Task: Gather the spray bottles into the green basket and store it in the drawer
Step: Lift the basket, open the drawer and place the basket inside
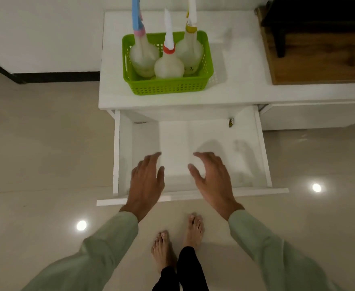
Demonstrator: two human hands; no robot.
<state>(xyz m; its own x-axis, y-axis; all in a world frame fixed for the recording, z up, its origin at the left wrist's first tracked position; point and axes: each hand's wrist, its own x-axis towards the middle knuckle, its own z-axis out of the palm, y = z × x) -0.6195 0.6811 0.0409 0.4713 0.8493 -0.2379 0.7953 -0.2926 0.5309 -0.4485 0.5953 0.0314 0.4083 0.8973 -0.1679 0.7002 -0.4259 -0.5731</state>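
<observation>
- A green basket (168,85) is seen standing on a white cabinet top (235,93), with 3 spray bottles upright inside it: one with a blue and pink head (144,53), one with a red collar (169,65) and one with a yellow collar (190,50).
- Directly below, the drawer (190,141) is pulled well out, and its white floor looks bare apart from a small dark object (230,123) near the back right corner.
- The left hand (146,181) and right hand (212,179) are held over the front of the drawer, palms facing each other, fingers spread and loosely curved; nothing is gripped by either.
- Gathering appears done, so lifting the basket is judged the step in hand. It would best be taken by both short ends at once and kept level, since the tall bottles could tip. It should then be lowered straight down into the middle of the drawer.
- Whether the drawer will shut over the tall nozzles cannot be judged.
- 2 nozzle tops are cut off by the upper frame edge.
- The small dark object is too small to identify.
- The basket's floor is hidden by the bottles.
</observation>
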